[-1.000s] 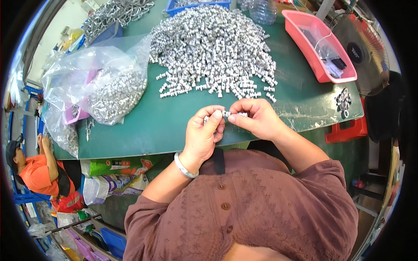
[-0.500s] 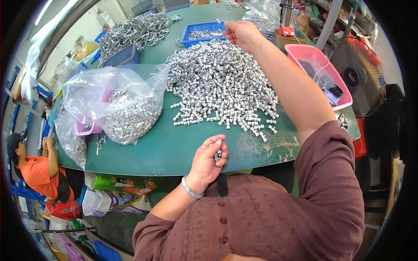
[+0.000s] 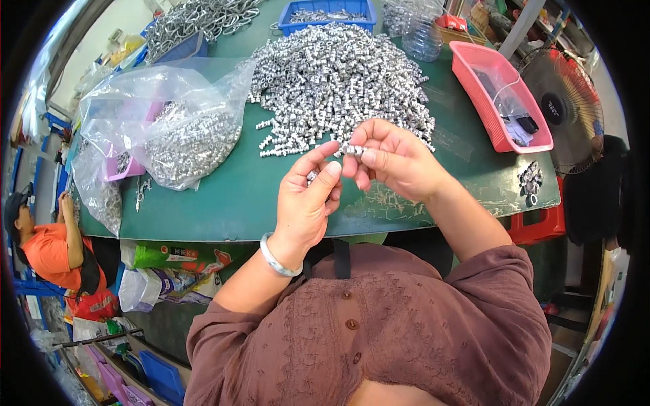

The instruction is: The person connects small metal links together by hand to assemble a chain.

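Note:
My right hand (image 3: 399, 166) pinches a small ribbed silver metal piece (image 3: 354, 151) between thumb and fingers, just in front of the pile. Close beside it, my left hand (image 3: 305, 196) is curled round small metal parts (image 3: 312, 175), mostly covered by the fingers. The left fingertips reach toward the right hand's piece; whether they touch it I cannot tell. Behind both hands a large heap of similar silver metal pieces (image 3: 338, 81) spreads over the green table (image 3: 223, 210). At the heap's far side stands a blue tray (image 3: 365, 27) with small metal parts in it.
A clear plastic bag (image 3: 196, 149) of metal parts and a pink scoop (image 3: 128, 166) lie left. Metal rings (image 3: 196, 27) are heaped far left. A pink basket (image 3: 497, 128) and a fan (image 3: 555, 108) stand right. A person in orange (image 3: 57, 257) is at far left.
My right hand has come back from the blue tray to beside my left hand, now holding a ribbed metal piece. My left hand has turned and opened its fingers slightly. The view has tilted down.

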Demonstrator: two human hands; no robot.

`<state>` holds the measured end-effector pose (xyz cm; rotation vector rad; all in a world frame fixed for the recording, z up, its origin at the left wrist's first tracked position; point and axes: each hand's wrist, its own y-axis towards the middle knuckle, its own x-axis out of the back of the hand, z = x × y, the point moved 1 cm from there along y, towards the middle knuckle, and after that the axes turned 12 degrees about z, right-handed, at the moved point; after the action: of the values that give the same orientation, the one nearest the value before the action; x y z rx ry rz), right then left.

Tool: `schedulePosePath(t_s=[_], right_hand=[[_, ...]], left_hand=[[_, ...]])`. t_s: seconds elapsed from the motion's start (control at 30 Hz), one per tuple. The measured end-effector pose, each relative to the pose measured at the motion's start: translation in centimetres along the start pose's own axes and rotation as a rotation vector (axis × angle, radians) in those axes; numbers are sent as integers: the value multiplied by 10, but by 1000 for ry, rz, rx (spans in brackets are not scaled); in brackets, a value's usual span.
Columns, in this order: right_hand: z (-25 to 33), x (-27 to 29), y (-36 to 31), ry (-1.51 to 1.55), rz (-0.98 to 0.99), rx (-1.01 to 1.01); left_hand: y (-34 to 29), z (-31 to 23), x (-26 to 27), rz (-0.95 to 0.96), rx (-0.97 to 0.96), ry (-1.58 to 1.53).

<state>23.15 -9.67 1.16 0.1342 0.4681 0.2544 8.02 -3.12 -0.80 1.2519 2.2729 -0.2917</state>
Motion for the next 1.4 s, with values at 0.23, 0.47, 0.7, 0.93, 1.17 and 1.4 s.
schedulePosePath(t_s=[0.23, 0.47, 0.7, 0.93, 1.17, 1.4], right_hand=[[-23, -1, -13, 131, 29, 20], [-30, 1, -19, 90, 9, 26], [-23, -9, -25, -186, -33, 72], [-14, 13, -49, -1757, -353, -13], [-19, 21, -58, -1719, -310, -138], [-20, 23, -59, -1744, -375, -188]], left_hand=[[-6, 4, -3, 76, -47, 118], [-4, 8, -2, 106, -80, 194], [-1, 18, 10, 123, 233, -408], [-2, 23, 14, 233, 303, -656], [0, 32, 22, 280, 308, -811], [0, 32, 20, -18, 356, -547]])
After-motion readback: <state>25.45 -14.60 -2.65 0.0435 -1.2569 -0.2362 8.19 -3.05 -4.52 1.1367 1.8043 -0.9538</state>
